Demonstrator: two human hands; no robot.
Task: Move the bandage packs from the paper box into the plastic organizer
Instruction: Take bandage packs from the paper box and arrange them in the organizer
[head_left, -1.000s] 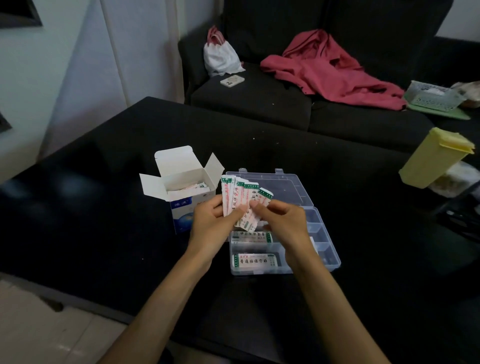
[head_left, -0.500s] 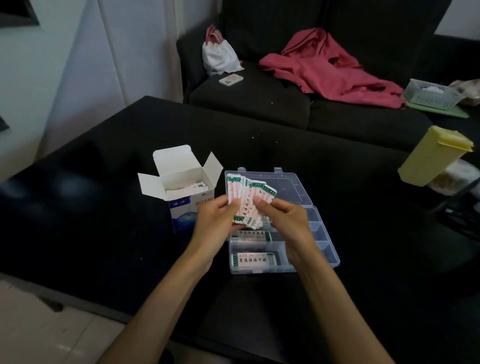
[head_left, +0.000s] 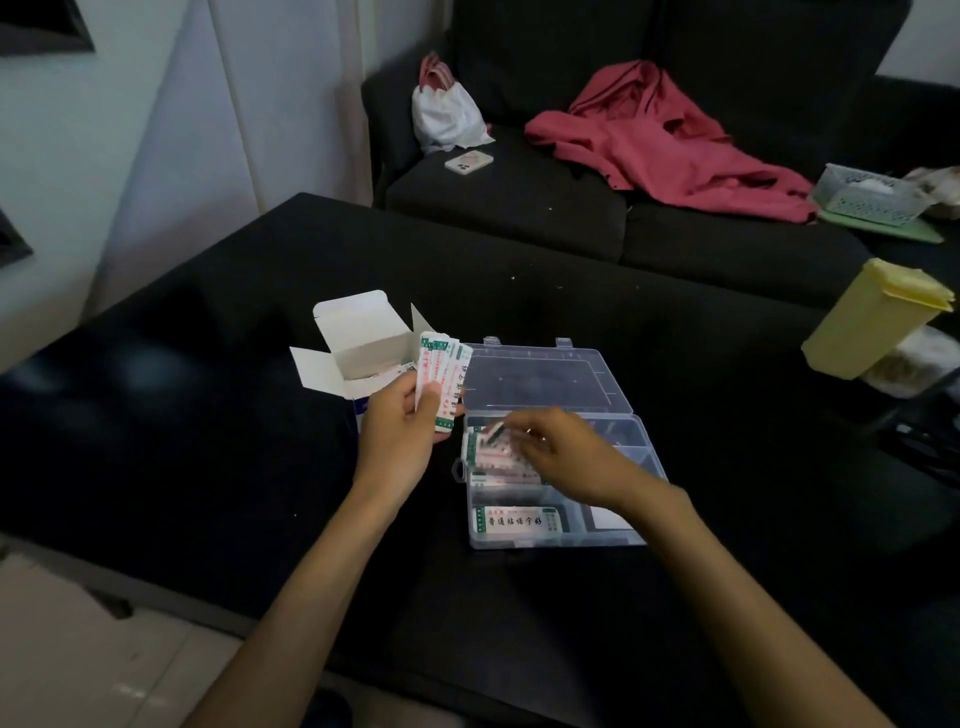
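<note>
Now the two hands have parted. Half a second ago both met over the fan of bandage packs above the plastic organizer; at this moment the left hand alone grips the fan of packs, fingers and thumb curled round its lower end, and has carried it leftward so that it stands upright in front of the paper box, just beside the organizer's open lid. The fan looks tighter than before, the packs more closely stacked.

The right hand has dropped down into the plastic organizer, over its far left compartment. Its fingers are bent and seem to pinch a single pack which lies at or just above that compartment, though blur makes the exact grip hard to read. Two more packs lie in the compartments nearer the person: one in the middle cell, partly hidden by the hand, and one flat in the nearest cell, its print facing up.

The paper box stands open on the black table, flaps spread, with a few packs visible inside, as before. A yellow container sits tilted at the table's right edge. Behind the table, on the dark sofa, lie a red garment, a white bag and a phone, none of them moved.
</note>
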